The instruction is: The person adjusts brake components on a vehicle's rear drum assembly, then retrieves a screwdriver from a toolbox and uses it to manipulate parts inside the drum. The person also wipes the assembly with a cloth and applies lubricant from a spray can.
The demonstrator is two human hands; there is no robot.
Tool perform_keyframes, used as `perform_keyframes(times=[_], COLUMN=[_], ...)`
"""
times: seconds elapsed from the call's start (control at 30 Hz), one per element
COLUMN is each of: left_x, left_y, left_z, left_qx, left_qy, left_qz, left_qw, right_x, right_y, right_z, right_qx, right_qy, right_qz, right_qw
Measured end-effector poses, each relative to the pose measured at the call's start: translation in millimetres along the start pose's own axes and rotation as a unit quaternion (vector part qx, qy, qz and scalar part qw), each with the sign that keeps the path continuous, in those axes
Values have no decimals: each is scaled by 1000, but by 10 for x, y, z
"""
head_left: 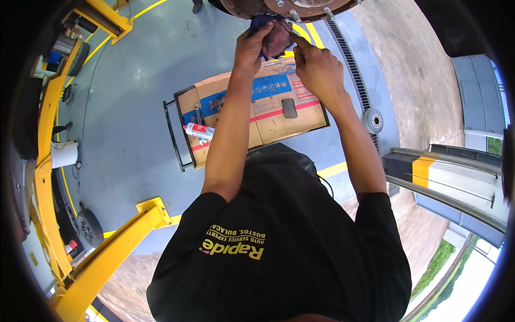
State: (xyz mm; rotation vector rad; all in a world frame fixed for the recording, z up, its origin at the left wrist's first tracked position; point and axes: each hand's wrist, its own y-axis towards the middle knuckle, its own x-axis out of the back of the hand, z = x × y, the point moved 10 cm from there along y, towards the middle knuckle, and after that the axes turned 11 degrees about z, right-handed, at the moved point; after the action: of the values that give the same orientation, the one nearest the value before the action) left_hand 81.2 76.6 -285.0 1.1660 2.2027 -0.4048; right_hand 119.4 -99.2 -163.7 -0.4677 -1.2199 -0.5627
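Note:
Below the rusty wheel hub (308,4) with its studs, my left hand (251,51) is closed on a crumpled rag (276,40), dark blue and dull red. My right hand (320,70) is at the rag's right side. Its index finger is stretched out against the rag's edge, with the thumb apart below; the other fingers are partly hidden. Under my forearms, a cardboard sheet (263,126) covers a dark-framed trolley. On it lie a white and red tube (198,131) by my left forearm and a small dark grey pad (289,108).
Yellow lift posts (134,222) stand at left, with a tyre (89,227) near one. A drain grate (351,67) runs along the floor at right, with a round grey disc-shaped part (373,121) beside it. The trolley handle (177,134) sticks out to the left.

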Motion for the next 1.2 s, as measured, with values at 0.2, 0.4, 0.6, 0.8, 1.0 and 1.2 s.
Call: perform_keyframes(times=[0.2,0.4,0.6,0.8,1.0,1.2], left_x=[-271,-140,-266,-125,-93,-521], left_y=[315,127,229,331,-279,-5], left_z=[555,491,351,378,-28,172], left_qx=[86,52,132,108,-110,-77], left_qy=[-166,-168,-28,-113,-57,62], left_qz=[13,3,41,53,-108,-125], left_qw=[982,984,990,986,986,987], right_x=[153,212,267,211,-164,-75], right_y=[103,-179,-346,-66,99,278], right_z=[-350,-191,68,-85,-14,-600], right_qx=[-20,-59,-28,-11,13,-11], right_qy=[-50,-38,-44,-1,86,-17], right_qz=[-17,-11,14,2,44,18], right_qw=[998,997,999,1000,995,1000])
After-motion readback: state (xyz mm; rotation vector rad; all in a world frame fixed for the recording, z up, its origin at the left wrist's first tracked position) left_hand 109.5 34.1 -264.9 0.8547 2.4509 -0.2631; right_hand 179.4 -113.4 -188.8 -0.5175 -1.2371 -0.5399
